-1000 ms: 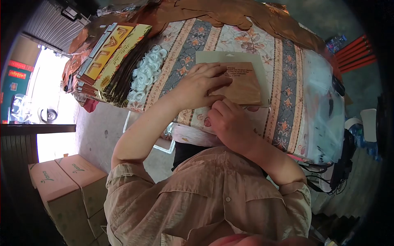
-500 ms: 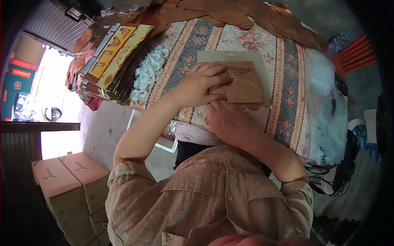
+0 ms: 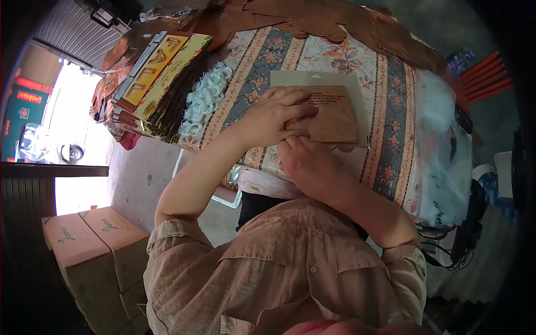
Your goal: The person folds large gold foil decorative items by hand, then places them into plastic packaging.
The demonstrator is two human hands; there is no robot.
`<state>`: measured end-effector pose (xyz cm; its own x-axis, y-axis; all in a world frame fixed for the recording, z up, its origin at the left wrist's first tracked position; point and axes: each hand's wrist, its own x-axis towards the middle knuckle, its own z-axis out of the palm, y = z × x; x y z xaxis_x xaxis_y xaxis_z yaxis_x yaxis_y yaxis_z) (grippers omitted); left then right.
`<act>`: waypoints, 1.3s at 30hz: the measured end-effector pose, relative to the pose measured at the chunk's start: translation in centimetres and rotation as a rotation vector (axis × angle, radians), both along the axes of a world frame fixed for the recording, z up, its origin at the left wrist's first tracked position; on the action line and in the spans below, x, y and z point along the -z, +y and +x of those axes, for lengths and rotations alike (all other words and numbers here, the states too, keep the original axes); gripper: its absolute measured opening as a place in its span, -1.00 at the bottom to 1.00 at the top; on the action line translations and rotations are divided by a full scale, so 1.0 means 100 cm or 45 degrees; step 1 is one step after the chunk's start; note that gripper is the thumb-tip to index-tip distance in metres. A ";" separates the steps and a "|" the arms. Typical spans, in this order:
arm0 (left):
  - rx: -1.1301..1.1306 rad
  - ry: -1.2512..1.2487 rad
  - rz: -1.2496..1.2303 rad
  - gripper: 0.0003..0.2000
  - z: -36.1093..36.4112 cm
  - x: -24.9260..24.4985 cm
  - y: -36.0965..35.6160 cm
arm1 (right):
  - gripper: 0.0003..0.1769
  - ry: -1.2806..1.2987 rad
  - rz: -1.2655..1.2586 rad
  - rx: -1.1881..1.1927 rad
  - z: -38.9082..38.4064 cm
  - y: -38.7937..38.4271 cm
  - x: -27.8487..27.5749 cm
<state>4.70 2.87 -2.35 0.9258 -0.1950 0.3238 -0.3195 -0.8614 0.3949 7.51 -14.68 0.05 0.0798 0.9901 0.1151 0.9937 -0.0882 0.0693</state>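
Pressing down with the left hand (image 3: 273, 114), fingers spread flat, on a thin brown paper sheet (image 3: 335, 120), likely to stop it sliding. Tucked against the sheet's near corner with the right hand (image 3: 304, 162), fingers curled; pinching or only touching, hard to say which. Resting on a pale grey card (image 3: 360, 92), on the striped flowery tablecloth (image 3: 385, 67), close to the table's near edge. Looks flat and smooth, with small dark print at the top. Off to the left, white curly strands (image 3: 204, 97) beside a stack of yellow packets (image 3: 151, 67).

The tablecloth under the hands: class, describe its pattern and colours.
The tablecloth has long stripes of floral bands in cream, grey-blue and orange; the head view shows it best.
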 end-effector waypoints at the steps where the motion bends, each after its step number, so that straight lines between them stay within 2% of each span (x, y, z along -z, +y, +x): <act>1: 0.000 -0.003 0.000 -0.54 0.000 0.000 0.000 | -0.78 -0.003 0.000 0.000 0.002 0.001 0.003; 4: 0.010 -0.003 0.003 -0.53 0.000 0.001 0.000 | -0.79 -0.038 -0.003 -0.098 0.011 -0.004 0.013; 6: 0.002 0.025 0.010 -0.52 -0.001 -0.003 0.000 | -0.82 0.414 0.186 -0.283 0.024 -0.019 0.006; 7: 0.005 0.016 0.003 -0.52 -0.001 -0.004 0.000 | -0.82 0.405 0.179 -0.279 0.029 -0.029 -0.001; 9: 0.011 0.083 -0.001 -0.47 -0.002 -0.007 0.000 | -0.87 1.080 0.182 -0.084 0.041 -0.057 -0.023; 11: 0.010 0.074 -0.005 -0.47 -0.003 -0.007 0.000 | -0.93 1.359 0.382 0.150 0.068 -0.099 -0.037; 12: 0.023 0.068 0.004 -0.47 -0.002 -0.008 0.000 | -0.94 1.962 0.687 0.458 0.084 -0.126 -0.030; 13: 0.032 0.061 0.005 -0.47 -0.001 -0.008 0.001 | -0.93 1.721 0.954 0.410 0.090 -0.139 -0.052; 15: 0.000 0.073 -0.006 -0.48 -0.001 -0.007 -0.001 | -0.88 1.903 1.452 0.227 0.112 -0.169 -0.078; 16: 0.017 0.060 -0.006 -0.48 0.000 -0.007 -0.001 | -0.88 1.882 1.463 0.231 0.119 -0.187 -0.081; 18: 0.034 0.086 0.002 -0.48 -0.002 -0.010 0.000 | -0.84 2.097 1.559 0.009 0.120 -0.215 -0.083; 19: 0.050 0.086 0.010 -0.48 -0.004 -0.012 0.001 | -0.84 2.142 1.425 -0.014 0.117 -0.221 -0.077; 20: 0.064 0.111 -0.016 -0.48 -0.005 -0.015 0.001 | -0.84 2.132 1.443 -0.011 0.113 -0.225 -0.072; 22: 0.090 0.135 -0.041 -0.47 -0.005 -0.020 0.001 | -0.86 2.246 0.893 0.242 0.100 -0.220 -0.070; 24: 0.056 0.138 -0.095 -0.50 -0.009 -0.023 -0.001 | -0.84 1.705 0.642 0.156 0.089 -0.192 -0.069; 25: 0.057 0.141 -0.091 -0.50 -0.011 -0.027 -0.003 | -0.84 1.708 0.646 0.156 0.090 -0.191 -0.065; 27: 0.094 -0.009 0.086 -0.57 -0.019 -0.038 -0.009 | -0.79 1.423 0.352 0.370 0.091 -0.188 -0.048; 28: 0.098 -0.007 0.092 -0.57 -0.025 -0.041 -0.012 | -0.79 1.425 0.358 0.370 0.092 -0.186 -0.041; 30: 0.105 0.126 -0.019 -0.56 -0.044 -0.043 -0.020 | -0.80 1.026 0.218 0.483 0.090 -0.176 -0.031; 34: 0.054 0.131 0.092 -0.58 -0.070 -0.043 -0.033 | -0.77 0.904 0.218 0.489 0.077 -0.155 -0.027; 36: 0.024 0.052 0.171 -0.59 -0.079 -0.037 -0.034 | -0.66 0.797 0.333 0.284 0.072 -0.150 -0.016; 37: 0.016 0.057 0.170 -0.59 -0.083 -0.035 -0.035 | -0.56 0.842 0.244 0.278 0.071 -0.150 -0.018; 39: -0.025 0.050 0.031 -0.71 -0.087 -0.032 -0.038 | -0.55 0.846 0.267 0.238 0.070 -0.145 -0.016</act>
<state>-4.03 -0.93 0.83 0.9414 -0.1836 0.2829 -0.2870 -0.8769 0.3857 14.48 -29.15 1.61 0.3652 0.9154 0.1696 0.7871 -0.2063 -0.5813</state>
